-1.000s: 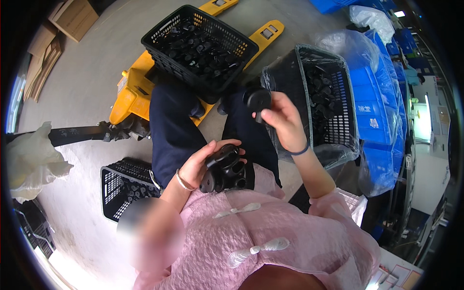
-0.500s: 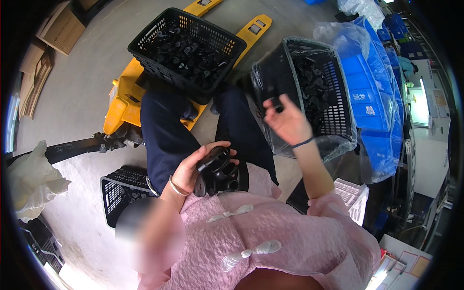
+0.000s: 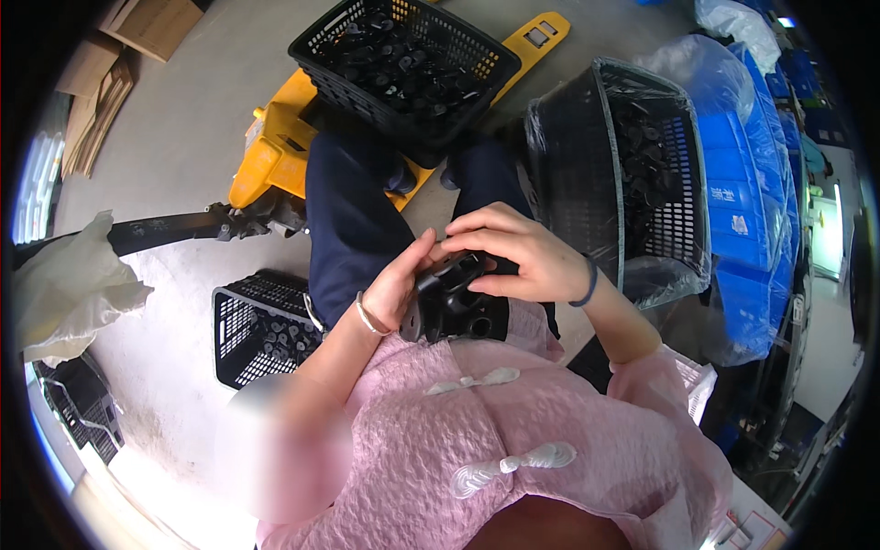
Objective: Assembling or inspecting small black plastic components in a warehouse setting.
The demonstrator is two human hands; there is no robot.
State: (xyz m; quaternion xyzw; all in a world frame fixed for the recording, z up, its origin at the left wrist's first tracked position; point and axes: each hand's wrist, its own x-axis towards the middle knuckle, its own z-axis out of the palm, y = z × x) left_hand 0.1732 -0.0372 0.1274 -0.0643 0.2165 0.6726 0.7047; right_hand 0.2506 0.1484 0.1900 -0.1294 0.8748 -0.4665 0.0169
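Note:
My left hand (image 3: 396,286) is closed around several glossy black plastic parts (image 3: 446,307) with round openings, held in front of my lap. Over the top of them comes my right hand (image 3: 524,255), its fingers bent and pressing on the same parts. Whether a separate small piece sits under the right fingertips is hidden. Beyond my knees, a black crate (image 3: 316,57) holds many small black parts (image 3: 396,57). Similar black pieces (image 3: 646,156) lie in a plastic-lined black crate (image 3: 573,165) to the right.
A yellow pallet jack (image 3: 275,151) stands under the far crate, its black handle (image 3: 165,229) reaching left. A smaller black crate (image 3: 225,339) with parts sits on the floor at left. Blue bins (image 3: 733,192) wrapped in film stand at far right. Cardboard (image 3: 96,119) leans at far left.
My right hand has come from beside the right crate, where it held a small black piece, to the parts in my left hand. The whole view has shifted slightly.

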